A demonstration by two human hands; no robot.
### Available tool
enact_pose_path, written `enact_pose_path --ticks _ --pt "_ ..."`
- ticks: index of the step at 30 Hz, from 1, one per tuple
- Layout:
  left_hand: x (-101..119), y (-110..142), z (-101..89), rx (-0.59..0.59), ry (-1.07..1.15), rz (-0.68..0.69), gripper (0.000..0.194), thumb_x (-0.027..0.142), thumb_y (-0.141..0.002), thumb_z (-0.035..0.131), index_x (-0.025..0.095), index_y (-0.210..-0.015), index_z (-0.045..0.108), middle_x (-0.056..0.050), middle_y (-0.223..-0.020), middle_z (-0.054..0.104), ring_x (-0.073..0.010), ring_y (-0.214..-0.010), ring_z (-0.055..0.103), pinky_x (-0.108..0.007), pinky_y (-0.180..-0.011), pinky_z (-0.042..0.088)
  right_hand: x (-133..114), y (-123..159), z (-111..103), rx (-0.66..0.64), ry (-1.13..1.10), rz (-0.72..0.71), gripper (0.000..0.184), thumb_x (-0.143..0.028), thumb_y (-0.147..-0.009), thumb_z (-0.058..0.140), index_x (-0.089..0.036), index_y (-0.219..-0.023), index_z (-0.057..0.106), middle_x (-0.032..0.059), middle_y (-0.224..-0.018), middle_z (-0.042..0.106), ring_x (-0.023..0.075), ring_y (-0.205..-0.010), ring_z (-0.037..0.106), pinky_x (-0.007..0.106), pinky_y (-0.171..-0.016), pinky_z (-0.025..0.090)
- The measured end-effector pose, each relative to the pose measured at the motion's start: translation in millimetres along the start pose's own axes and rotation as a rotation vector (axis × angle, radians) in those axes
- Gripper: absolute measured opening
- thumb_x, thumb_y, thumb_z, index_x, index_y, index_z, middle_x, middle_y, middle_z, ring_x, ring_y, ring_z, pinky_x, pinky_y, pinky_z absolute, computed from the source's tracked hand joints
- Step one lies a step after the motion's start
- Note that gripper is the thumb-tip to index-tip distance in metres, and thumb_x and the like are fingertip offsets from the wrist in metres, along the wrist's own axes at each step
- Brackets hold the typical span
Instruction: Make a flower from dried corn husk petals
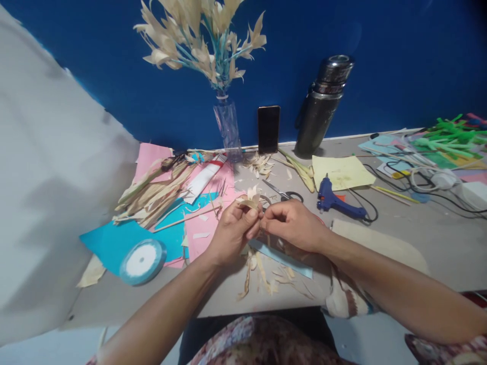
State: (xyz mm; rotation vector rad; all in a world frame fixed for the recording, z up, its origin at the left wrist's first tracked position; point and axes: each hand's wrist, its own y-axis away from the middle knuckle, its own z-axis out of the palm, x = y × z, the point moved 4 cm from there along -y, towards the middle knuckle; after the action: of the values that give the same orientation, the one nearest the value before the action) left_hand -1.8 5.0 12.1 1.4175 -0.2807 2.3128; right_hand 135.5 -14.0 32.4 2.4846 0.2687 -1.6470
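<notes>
My left hand [233,230] and my right hand [291,223] meet over the middle of the grey table [437,243]. Both are closed in a pinch on a small cream husk flower piece [249,199] that sticks up between the fingertips. Under my hands lie a light blue paper strip [283,259] and several loose dry husk scraps [262,276]. Pink paper [205,228] and blue paper [114,241] lie just to the left.
A blue ribbon roll [142,261] sits front left, a pile of husk strips [155,192] behind it. Scissors [283,194], a blue glue gun [335,200] with cable, yellow paper [342,172], a phone [268,129], a steel flask [323,104] and a vase of husk flowers [226,126] stand behind. Green craft pieces [449,137] at right.
</notes>
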Motion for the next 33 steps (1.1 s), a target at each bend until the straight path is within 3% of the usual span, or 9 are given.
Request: enact_pose_path --ticks 14,23,28,33 --pt "2.6 1.4 5.4 0.003 0.044 -0.027 0.027 0.031 -0.075 0.08 0.014 -0.081 0.06 0.005 -0.064 0.052 -0.0012 -0.042 0.037 -0.019 -0.049 0.03 1.6 0.0 2.2 0.039 -0.061 0.003 0.015 -0.016 -0.072 0.054 -0.017 -0.058 0.06 -0.0041 -0.053 0.05 0.0097 -0.053 0.043 0.022 -0.05 0.032" --pt "-2.3 2.1 1.8 -0.037 -0.001 0.009 0.024 0.033 -0.082 0.074 0.015 -0.087 0.06 0.007 -0.058 0.048 -0.0037 -0.045 0.036 -0.022 -0.053 0.036 12.4 -2.5 10.5 0.025 -0.424 0.178 0.013 -0.019 -0.065 0.061 -0.017 -0.052 0.062 -0.0021 -0.053 0.059 0.0112 -0.056 0.052 0.023 -0.057 0.039" --pt "-2.0 3.9 1.5 -0.042 -0.05 0.058 0.022 0.033 -0.083 0.072 0.016 -0.085 0.059 0.006 -0.062 0.048 -0.0042 -0.046 0.038 -0.024 -0.056 0.04 10.5 -3.6 15.9 -0.01 -0.609 0.265 0.011 -0.018 -0.059 0.06 -0.017 -0.048 0.061 -0.0033 -0.046 0.055 0.0088 -0.047 0.045 0.022 -0.052 0.037" --pt "-0.3 2.8 4.1 -0.037 0.043 0.025 0.025 0.033 -0.08 0.075 0.015 -0.085 0.059 0.005 -0.066 0.051 -0.0037 -0.046 0.039 -0.024 -0.056 0.041 10.8 -3.3 11.9 -0.005 -0.487 0.188 0.013 -0.02 -0.065 0.059 -0.017 -0.052 0.063 -0.0023 -0.051 0.057 0.0099 -0.051 0.048 0.022 -0.053 0.037"
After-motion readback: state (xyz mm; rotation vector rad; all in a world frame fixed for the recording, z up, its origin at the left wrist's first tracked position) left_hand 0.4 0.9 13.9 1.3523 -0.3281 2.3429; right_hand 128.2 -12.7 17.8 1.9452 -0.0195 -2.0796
